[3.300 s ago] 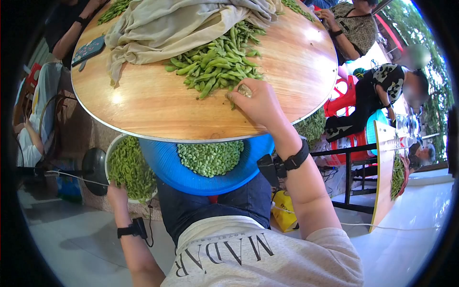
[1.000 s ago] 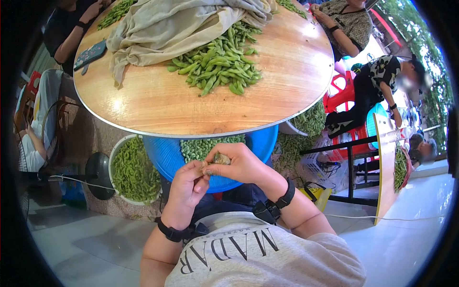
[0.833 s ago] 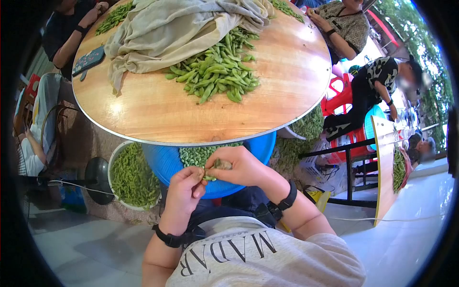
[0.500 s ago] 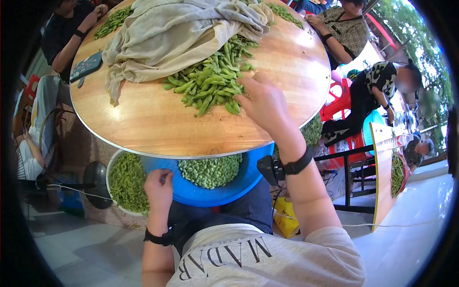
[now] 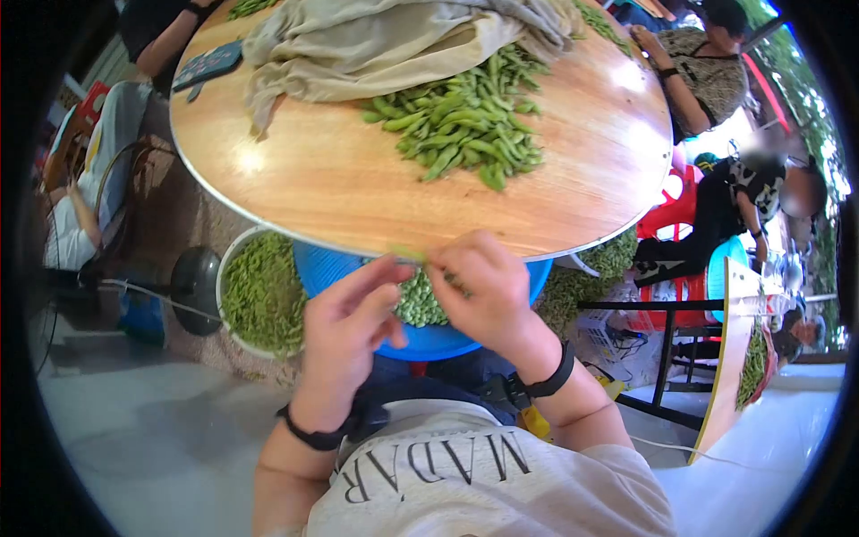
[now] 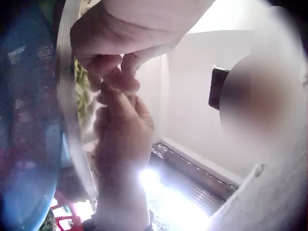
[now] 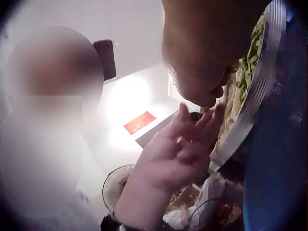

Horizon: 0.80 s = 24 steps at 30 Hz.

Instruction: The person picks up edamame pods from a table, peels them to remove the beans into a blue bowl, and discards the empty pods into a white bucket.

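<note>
In the head view, my right hand [image 5: 483,286] pinches a green pod [image 5: 409,254] at the table's near edge. My left hand [image 5: 344,327] is beside it, thumb and fingers parted, index fingertip near the pod; contact is unclear. Below both hands is a blue basin [image 5: 327,268] with shelled green beans [image 5: 420,302]. A pile of green pods [image 5: 465,125] lies on the round wooden table [image 5: 313,179]. The left wrist view shows my left hand [image 6: 134,29] above my right hand [image 6: 125,125]; the right wrist view shows my left palm [image 7: 175,151] below my right hand [image 7: 207,57].
A beige cloth [image 5: 358,54] covers part of the table, near a dark phone [image 5: 208,65]. On the floor at left stands a white tub [image 5: 259,295] of green pods or husks, beside a dark round lid [image 5: 195,288]. Other people sit around the table.
My right hand has come back from the table pile to the basin's far side, now with a pod. My left hand has moved up and right to meet it, its fingers spreading.
</note>
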### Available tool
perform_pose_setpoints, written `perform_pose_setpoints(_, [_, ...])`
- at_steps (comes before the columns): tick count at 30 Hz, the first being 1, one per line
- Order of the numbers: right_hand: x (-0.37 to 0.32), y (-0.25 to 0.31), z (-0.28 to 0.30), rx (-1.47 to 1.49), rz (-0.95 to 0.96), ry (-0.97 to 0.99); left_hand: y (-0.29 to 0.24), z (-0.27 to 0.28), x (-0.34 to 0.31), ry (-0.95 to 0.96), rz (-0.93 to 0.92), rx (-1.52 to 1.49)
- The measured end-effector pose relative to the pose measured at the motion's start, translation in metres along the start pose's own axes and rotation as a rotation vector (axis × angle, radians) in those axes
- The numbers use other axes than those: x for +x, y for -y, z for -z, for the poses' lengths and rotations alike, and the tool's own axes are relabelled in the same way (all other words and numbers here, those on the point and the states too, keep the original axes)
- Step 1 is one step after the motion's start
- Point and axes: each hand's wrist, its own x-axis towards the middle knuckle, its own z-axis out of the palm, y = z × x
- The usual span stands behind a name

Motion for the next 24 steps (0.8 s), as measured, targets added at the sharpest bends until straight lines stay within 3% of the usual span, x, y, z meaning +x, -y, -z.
perform_pose_setpoints(3, [-0.014, 0.012, -0.009, 0.010, 0.074, 0.045, 0.017, 0.001, 0.007, 0.002, -0.048, 0.045])
perform_pose_setpoints(6, [-0.015, 0.016, 0.002, 0.242, -0.116, 0.171, 0.024, 0.007, 0.002, 0.018, -0.100, 0.034])
perform_pose_setpoints(10, [-0.006, 0.018, 0.016, 0.664, -0.721, 0.390, 0.024, 0.006, -0.007, -0.020, -0.214, 0.184])
perform_pose_setpoints(14, [-0.008, 0.015, 0.009, 0.753, -0.767, 0.519, 0.031, 0.010, -0.013, -0.039, -0.296, 0.325])
perform_pose_setpoints(20, [-0.012, 0.020, 0.003, 0.778, -0.787, 0.569, 0.026, 0.019, -0.018, 0.013, -0.262, 0.367])
perform_pose_setpoints(24, [-0.010, 0.022, 0.006, 0.840, -0.796, 0.626, 0.022, 0.021, -0.020, 0.024, -0.332, 0.485])
